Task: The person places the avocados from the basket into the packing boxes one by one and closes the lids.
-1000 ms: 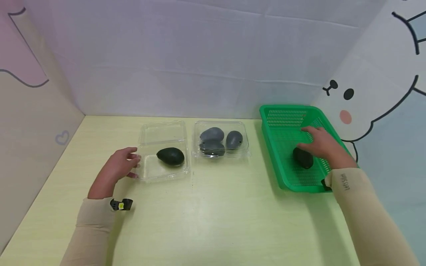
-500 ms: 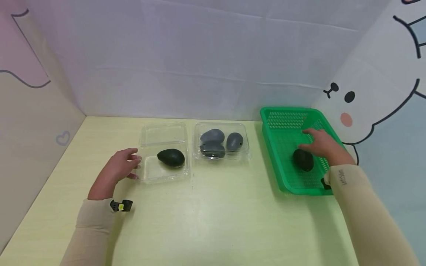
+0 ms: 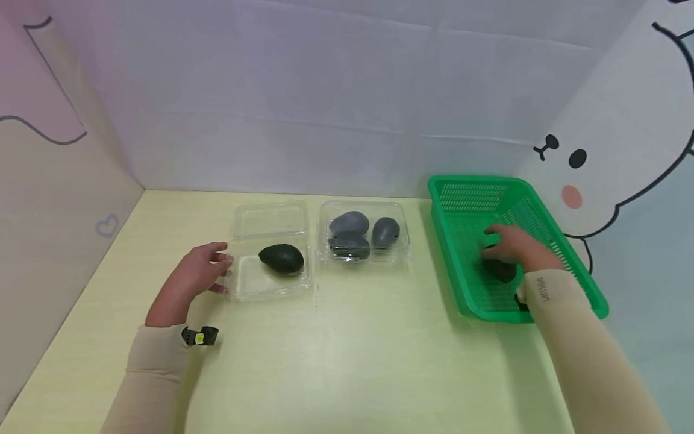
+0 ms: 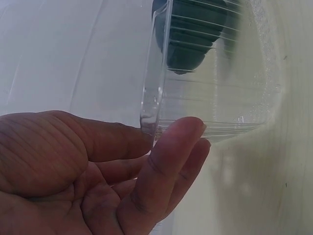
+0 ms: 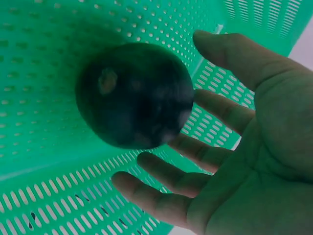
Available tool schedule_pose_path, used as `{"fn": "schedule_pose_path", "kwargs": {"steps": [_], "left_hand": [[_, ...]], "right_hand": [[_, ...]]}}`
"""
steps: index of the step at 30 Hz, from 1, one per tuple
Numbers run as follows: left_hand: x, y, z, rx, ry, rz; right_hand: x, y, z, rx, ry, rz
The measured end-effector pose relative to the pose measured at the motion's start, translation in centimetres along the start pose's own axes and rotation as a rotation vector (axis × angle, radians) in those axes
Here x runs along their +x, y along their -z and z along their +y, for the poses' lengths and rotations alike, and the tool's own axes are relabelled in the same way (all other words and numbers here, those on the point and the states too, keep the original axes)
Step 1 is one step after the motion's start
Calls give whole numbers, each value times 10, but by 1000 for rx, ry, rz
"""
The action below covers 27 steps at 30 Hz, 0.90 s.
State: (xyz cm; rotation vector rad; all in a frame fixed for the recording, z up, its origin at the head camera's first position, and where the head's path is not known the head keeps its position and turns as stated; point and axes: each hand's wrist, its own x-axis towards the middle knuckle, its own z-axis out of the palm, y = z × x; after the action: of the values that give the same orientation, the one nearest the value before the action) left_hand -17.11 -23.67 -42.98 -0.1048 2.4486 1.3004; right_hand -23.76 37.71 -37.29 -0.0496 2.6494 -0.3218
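Note:
My right hand (image 3: 520, 248) reaches into the green basket (image 3: 452, 265), fingers spread around a dark avocado (image 3: 503, 272). In the right wrist view the fingertips come right up to the side of this avocado (image 5: 134, 95), thumb held away from it. On the left, my left hand (image 3: 197, 271) pinches the edge of an opened clear plastic clamshell box (image 3: 245, 282). Its thumb and fingers (image 4: 171, 152) lie on either side of the thin wall in the left wrist view. One dark green avocado (image 3: 282, 259) rests inside that box.
A second clear clamshell box (image 3: 405, 244), closed, stands just right of the opened one with three avocados (image 3: 349, 223) under its lid. Behind the pale table (image 3: 347, 361) rises a white cloth backdrop (image 3: 325, 108). A printed side panel (image 3: 585, 175) borders the basket's right.
My right hand has moved left and down over the avocado in the basket and now covers part of it. My left hand keeps its place at the box edge.

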Motion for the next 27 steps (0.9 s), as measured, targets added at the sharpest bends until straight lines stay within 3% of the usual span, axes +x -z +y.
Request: {"fn": "schedule_pose_path", "kwargs": {"steps": [15, 27], "left_hand": [[-2, 0, 2, 16, -4, 6], [-4, 0, 4, 19, -3, 8]], "right_hand": [[-2, -4, -8, -8, -20, -45], [5, -13, -7, -17, 19, 39]]}}
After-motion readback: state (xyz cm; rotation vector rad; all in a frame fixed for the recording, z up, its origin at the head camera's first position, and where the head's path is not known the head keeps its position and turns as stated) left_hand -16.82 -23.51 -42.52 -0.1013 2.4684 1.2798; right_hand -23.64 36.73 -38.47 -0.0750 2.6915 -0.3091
